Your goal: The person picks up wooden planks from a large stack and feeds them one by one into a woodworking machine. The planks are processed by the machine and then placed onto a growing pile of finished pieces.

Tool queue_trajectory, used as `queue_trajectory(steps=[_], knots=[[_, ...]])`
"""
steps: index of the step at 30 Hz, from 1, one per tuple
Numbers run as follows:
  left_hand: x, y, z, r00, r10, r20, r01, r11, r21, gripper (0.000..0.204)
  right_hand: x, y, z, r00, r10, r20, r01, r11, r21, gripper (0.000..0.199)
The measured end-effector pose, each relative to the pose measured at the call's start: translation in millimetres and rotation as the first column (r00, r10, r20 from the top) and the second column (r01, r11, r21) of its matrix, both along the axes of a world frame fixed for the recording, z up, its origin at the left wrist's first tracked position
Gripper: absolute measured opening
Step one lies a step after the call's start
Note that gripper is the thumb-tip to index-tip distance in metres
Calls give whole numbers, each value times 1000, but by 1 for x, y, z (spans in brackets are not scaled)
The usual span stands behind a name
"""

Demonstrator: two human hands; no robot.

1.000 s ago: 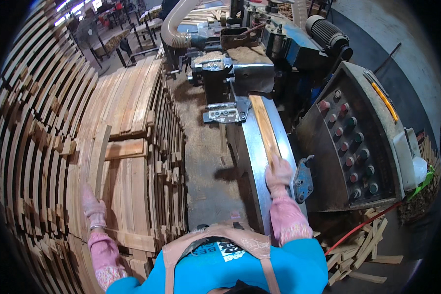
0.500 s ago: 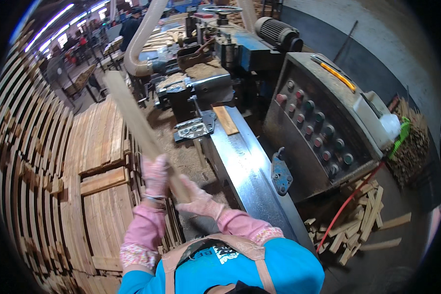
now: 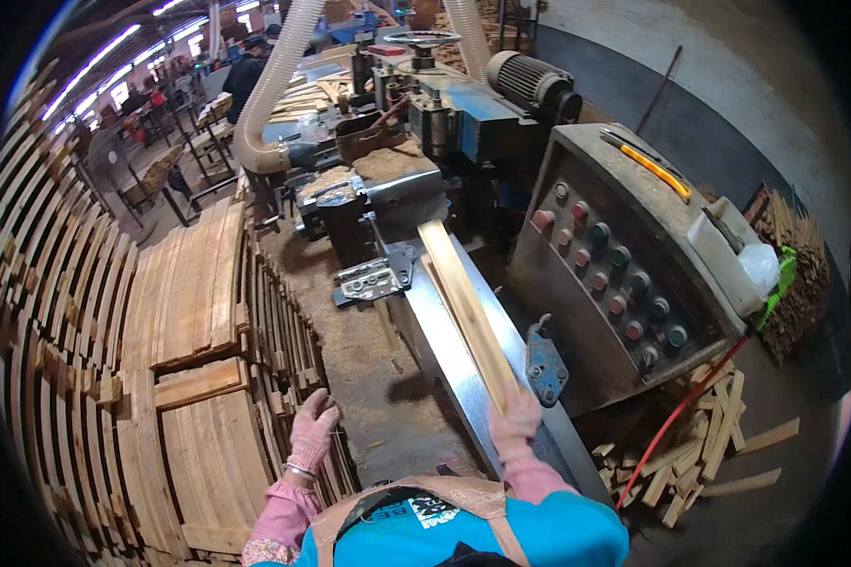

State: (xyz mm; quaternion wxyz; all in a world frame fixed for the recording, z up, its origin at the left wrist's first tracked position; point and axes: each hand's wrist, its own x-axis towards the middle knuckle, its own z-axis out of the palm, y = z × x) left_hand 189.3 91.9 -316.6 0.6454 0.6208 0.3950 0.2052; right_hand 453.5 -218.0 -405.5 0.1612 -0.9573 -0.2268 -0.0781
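Note:
On the shiny metal machine bed (image 3: 433, 342) lies a long pale wooden board (image 3: 471, 314), its far end at the machine's feed opening. My right hand (image 3: 515, 420), in a pale pink glove, is closed around the near end of this board. A thin strip of a second wooden piece (image 3: 442, 288) shows along the board's left side, mostly hidden. My left hand (image 3: 313, 435), gloved too, hangs left of the bed beside the stacked boards, fingers apart and nothing in it. A metal side guide (image 3: 373, 276) sits left of the bed, a blue metal bracket (image 3: 546, 369) on its right.
Stacked boards (image 3: 199, 312) fill the left side. A control cabinet (image 3: 615, 255) with several buttons stands at right, with an orange-handled tool (image 3: 654, 170) on top. Wood offcuts (image 3: 695, 449) and a red hose (image 3: 671, 420) lie on the right floor. A person (image 3: 246, 80) stands far back.
The board has moved from both hands above the stacks onto the machine bed. My right hand went right with it; my left hand has let go and dropped back toward me.

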Motion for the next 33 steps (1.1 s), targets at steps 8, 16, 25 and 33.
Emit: queue_trajectory(steps=[8, 16, 25, 33], knots=[[-84, 94, 39, 951, 280, -134, -174, 838, 517, 59, 146, 241, 18, 998, 44, -47, -48, 996, -79, 77], [-425, 177, -23, 260, 814, -519, 31, 530, 847, 86, 27, 75, 45, 989, 44, -138, -50, 998, -41, 66], [-425, 159, -29, -210, 624, -752, 266, 777, 570, 94, 1, -21, 21, 952, 186, 243, -192, 981, 2, 53], [-307, 112, 103, 511, 742, -433, 229, 368, 901, 100, 114, 184, 20, 914, 340, 223, -343, 939, -24, 31]])
